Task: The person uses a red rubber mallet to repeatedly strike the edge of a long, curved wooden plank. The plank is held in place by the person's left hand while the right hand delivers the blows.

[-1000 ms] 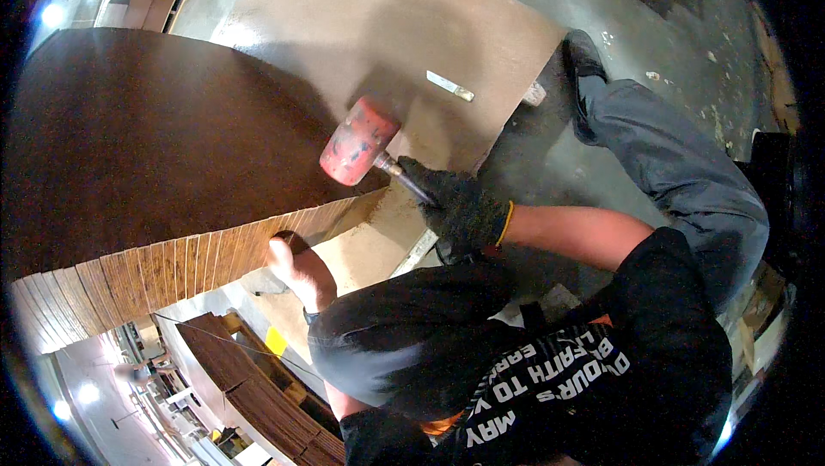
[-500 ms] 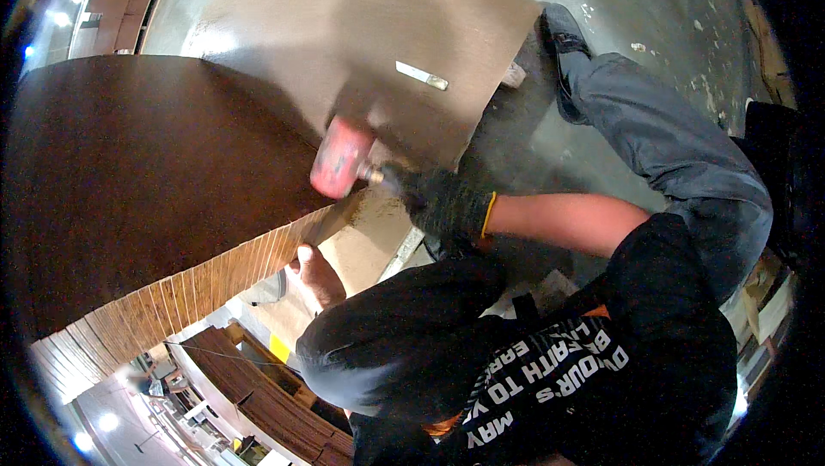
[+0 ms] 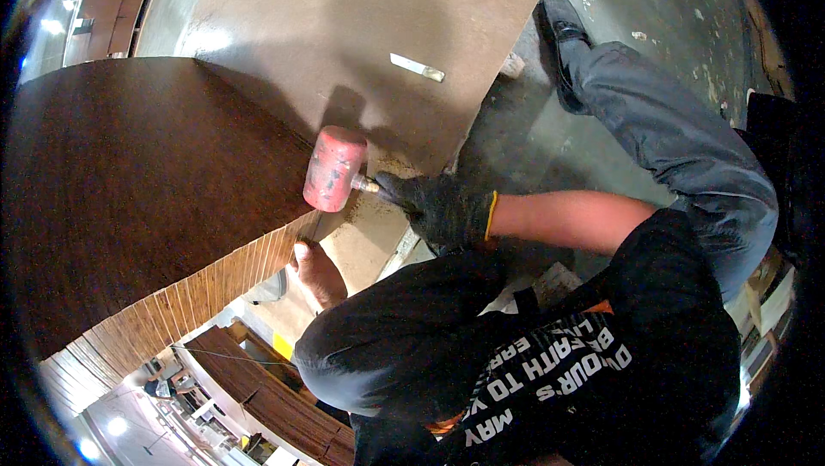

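With a tan sheet (image 3: 266, 15) lying far on the grey floor (image 3: 670, 15), the right hand (image 3: 444, 208) grasps a red mallet (image 3: 335, 170) at the right end of a brown stack (image 3: 163, 191), the left hand's (image 3: 320, 278) hold unclear.

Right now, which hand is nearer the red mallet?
Right. The gloved right hand holds the mallet by its handle; the bare left hand is apart, by the striped wooden edge, below the mallet in the picture.

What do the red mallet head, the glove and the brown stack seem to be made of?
Mallet head: probably rubber; scuffed red surface with dark marks. Glove: likely knit fabric, judging by its matte black folds and yellow cuff. Brown stack: perhaps wood panels; smooth-looking dark face, streaky tan edges.
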A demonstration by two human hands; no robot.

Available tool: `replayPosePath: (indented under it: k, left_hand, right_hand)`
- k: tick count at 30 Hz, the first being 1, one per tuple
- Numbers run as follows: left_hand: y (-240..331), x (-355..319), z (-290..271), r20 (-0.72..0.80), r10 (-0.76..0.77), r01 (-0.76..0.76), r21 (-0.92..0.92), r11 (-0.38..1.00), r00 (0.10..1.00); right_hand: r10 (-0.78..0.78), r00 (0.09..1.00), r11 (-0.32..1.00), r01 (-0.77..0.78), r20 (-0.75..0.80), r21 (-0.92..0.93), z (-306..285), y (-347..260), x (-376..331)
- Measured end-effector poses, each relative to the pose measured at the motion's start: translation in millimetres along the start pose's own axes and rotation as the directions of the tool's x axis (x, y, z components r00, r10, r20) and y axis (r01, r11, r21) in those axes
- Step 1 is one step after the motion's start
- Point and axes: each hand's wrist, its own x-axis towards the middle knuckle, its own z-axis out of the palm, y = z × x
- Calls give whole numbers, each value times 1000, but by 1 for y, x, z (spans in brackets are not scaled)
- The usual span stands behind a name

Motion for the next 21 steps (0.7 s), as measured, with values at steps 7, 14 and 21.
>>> replayPosePath:
  k: [7, 14, 21]
  left_hand:
    - [-16, 1, -24, 16, 0, 0, -4, 1000, 1000]
    - [-20, 7, -36, -46, -69, 69, -13, 998, 997]
    - [-17, 0, -25, -106, 33, -28, 46, 999, 994]
  right_hand:
    - [120, 982, 992, -111, -147, 67, -8, -5, 2]
    - [73, 997, 997, -72, 37, -31, -12, -9, -2]
    - [124, 992, 991, -126, 27, 54, -6, -9, -3]
